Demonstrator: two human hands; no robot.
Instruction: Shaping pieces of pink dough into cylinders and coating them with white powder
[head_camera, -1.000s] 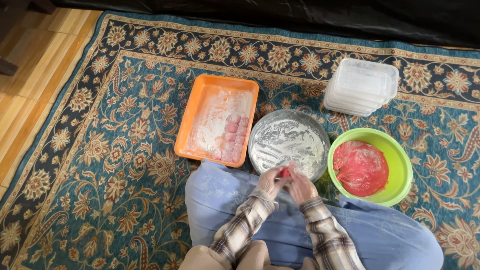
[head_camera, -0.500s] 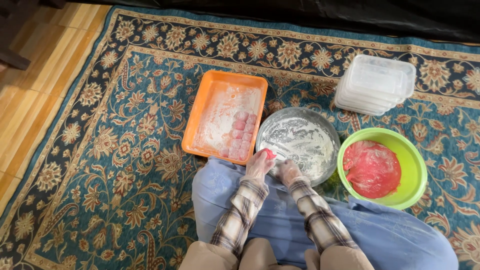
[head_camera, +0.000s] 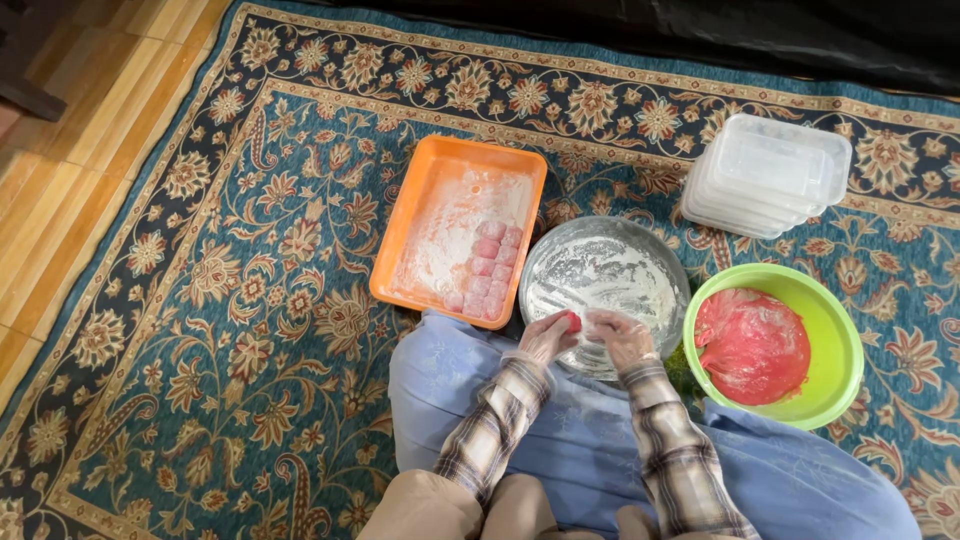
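Observation:
My left hand (head_camera: 546, 338) and my right hand (head_camera: 620, 338), both in thin clear gloves, meet over the near rim of a round metal pan (head_camera: 604, 262) dusted with white flour. Between them they hold a small red dough ball (head_camera: 572, 321). To the left lies an orange tray (head_camera: 416, 226), floured, with several pink dough balls (head_camera: 488, 268) lined up at its right side. On the right a green bowl (head_camera: 842, 340) holds a mass of red dough (head_camera: 750, 345).
A stack of clear plastic lidded containers (head_camera: 768, 175) sits at the back right. Everything rests on a patterned teal rug (head_camera: 250, 330); wooden floor (head_camera: 70, 150) shows at the left. My knees in blue cloth (head_camera: 450, 380) lie below the pan.
The view has shifted. My hands with the red dough ball moved from in front of the pan to its near rim and stay together there.

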